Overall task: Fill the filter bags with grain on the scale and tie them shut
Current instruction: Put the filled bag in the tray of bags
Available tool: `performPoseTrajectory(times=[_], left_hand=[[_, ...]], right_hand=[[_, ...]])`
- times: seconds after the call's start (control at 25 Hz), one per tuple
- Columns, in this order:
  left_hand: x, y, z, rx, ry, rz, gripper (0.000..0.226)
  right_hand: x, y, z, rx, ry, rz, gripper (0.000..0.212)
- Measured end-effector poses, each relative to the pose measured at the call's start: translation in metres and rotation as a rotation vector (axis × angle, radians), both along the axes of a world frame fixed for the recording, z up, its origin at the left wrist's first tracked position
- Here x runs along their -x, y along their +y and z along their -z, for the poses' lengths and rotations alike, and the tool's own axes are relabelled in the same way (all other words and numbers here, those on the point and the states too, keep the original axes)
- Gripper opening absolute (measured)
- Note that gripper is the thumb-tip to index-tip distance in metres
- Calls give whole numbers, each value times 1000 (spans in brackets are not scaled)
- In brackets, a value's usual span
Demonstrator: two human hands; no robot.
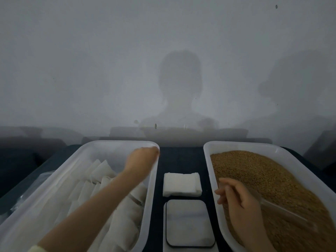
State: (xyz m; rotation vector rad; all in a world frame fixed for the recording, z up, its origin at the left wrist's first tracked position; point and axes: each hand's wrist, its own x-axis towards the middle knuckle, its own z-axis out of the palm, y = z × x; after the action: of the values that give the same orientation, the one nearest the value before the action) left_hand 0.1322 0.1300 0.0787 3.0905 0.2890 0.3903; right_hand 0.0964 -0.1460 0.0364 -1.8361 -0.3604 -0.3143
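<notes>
Lying just beyond the scale (190, 222) — a stack of flat filter bags (181, 184). Flanking the scale, plump white bags (125, 220) pack the left tray (101, 142), grain (263, 175) the right tray (236, 143). Right hand (238, 199) curls round a clear scoop (283, 213); left hand (143, 158) at the left tray's far corner — grip hidden.

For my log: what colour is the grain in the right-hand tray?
The grain is golden brown, best seen in the head view.

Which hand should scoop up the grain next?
Right. The right hand holds the scoop in the grain; the left hand reaches to the far corner of the bag tray.
</notes>
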Motion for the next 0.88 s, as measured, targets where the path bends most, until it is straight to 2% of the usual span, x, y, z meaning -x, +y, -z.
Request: performPoseTrajectory(times=[0.12,0.2,0.28,0.44,0.6,0.88], left_hand=[[-13,-75,16,-52,382,247,28],[-17,-97,28,-146,534,249,39],[-20,-103,37,-202,602,219,39],[-28,-100,46,-214,662,176,36],[-27,-91,57,-167,547,213,29],[-33,-76,55,283,378,108,33]], right_hand=[[-1,-5,3,-3,19,39,24],[-2,-7,3,-4,26,49,24],[-4,-10,5,-19,42,51,24],[-6,-10,7,-45,67,39,25],[-6,-10,7,-38,64,17,26],[-8,-9,7,-42,77,26,24]])
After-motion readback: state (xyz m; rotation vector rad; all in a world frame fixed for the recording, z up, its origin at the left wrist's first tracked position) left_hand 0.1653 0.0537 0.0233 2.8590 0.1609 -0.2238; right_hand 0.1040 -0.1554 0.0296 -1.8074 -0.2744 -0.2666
